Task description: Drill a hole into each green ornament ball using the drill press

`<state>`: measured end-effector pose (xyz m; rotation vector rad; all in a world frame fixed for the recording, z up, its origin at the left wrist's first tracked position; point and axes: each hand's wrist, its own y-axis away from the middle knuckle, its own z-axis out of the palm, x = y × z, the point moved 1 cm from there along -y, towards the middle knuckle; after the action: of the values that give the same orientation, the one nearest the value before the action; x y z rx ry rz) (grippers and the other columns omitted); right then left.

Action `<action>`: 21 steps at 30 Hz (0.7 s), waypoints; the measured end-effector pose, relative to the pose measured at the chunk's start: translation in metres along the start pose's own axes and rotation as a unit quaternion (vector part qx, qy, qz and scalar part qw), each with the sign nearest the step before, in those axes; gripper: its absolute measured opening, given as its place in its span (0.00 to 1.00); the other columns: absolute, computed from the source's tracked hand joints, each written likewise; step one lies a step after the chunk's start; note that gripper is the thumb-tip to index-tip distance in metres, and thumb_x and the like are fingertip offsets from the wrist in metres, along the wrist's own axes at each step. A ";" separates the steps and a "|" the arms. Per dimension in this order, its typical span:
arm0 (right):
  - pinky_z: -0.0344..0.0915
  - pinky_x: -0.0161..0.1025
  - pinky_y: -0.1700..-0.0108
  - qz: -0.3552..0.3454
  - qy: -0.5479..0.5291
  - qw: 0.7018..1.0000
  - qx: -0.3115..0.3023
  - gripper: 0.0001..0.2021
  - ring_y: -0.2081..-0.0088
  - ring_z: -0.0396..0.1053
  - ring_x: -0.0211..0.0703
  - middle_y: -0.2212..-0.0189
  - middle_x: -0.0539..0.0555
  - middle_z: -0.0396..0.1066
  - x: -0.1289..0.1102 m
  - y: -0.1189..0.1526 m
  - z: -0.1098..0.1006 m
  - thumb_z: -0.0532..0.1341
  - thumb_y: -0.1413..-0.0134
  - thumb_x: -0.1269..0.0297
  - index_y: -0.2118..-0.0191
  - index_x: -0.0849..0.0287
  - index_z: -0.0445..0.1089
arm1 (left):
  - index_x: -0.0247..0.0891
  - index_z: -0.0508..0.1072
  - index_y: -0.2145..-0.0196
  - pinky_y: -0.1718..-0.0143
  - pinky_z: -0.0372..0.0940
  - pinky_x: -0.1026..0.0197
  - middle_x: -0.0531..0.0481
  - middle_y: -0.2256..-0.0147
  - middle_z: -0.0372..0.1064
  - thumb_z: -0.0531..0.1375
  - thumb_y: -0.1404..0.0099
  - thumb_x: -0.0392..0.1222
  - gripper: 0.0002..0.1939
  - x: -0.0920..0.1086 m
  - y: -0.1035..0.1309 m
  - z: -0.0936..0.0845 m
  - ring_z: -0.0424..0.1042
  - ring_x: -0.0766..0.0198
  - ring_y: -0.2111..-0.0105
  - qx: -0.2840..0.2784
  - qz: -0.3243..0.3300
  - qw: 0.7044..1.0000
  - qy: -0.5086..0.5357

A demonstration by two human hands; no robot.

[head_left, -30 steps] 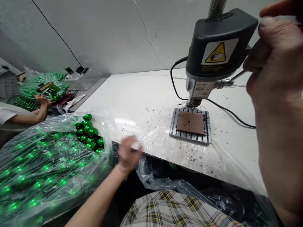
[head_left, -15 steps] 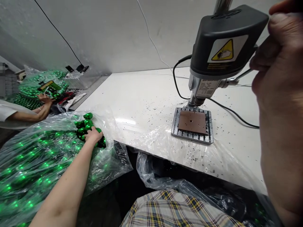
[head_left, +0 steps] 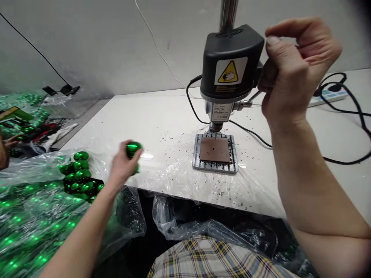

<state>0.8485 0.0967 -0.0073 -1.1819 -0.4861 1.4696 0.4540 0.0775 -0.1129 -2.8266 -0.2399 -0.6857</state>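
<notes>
One white table spreads in front of me, its near edge crossing between my lap and the work. At my left, a big clear plastic bag full of shiny green balls lies against that edge, its mouth open toward the table. The black-topped drill press stands ahead, slightly right. Farther left is a heap of green balls, with another person's hand beside it. Clear plastic sheeting drapes over the table's front edge. A power strip sits behind my right forearm, which hides part of the black cable running behind the drill. On the slotted metal base plate lies a brown board with a small hole, and dark shavings are scattered around.

My right forearm rises steeply, wrist bent, with my right hand beside the drill's lever; thumb and forefinger nearly meet, but I cannot tell whether the other fingers wrap the lever. My left arm reaches forward, and my left hand, slightly blurred, grips a green ball above the table, between bag and drill. More green shows just below it.
</notes>
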 end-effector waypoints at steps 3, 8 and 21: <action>0.49 0.28 0.86 0.033 0.057 0.998 0.020 0.13 0.87 0.53 0.26 0.79 0.46 0.66 -0.002 -0.001 0.001 0.59 0.48 0.85 0.70 0.60 0.74 | 0.44 0.68 0.41 0.60 0.72 0.46 0.39 0.57 0.76 0.64 0.38 0.54 0.29 0.046 0.009 0.073 0.76 0.50 0.63 -0.124 0.112 0.978 0.121; 0.50 0.28 0.87 0.064 0.064 0.996 -0.002 0.14 0.87 0.48 0.26 0.84 0.42 0.57 -0.005 -0.002 0.003 0.57 0.45 0.85 0.69 0.58 0.72 | 0.45 0.71 0.43 0.52 0.67 0.41 0.40 0.57 0.75 0.65 0.40 0.52 0.28 0.066 0.011 0.135 0.73 0.44 0.56 -0.127 0.231 0.963 0.064; 0.51 0.31 0.84 0.040 0.035 0.998 -0.032 0.11 0.83 0.49 0.28 0.78 0.45 0.63 -0.004 0.000 0.000 0.58 0.44 0.79 0.67 0.55 0.72 | 0.39 0.65 0.51 0.57 0.73 0.51 0.40 0.52 0.74 0.63 0.38 0.51 0.21 0.120 0.038 0.110 0.77 0.55 0.58 -0.326 -0.046 0.713 0.620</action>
<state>0.8476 0.0931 -0.0057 -1.3118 -0.4460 1.4849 0.6142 0.0813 -0.1586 -2.0663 0.1543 -2.8612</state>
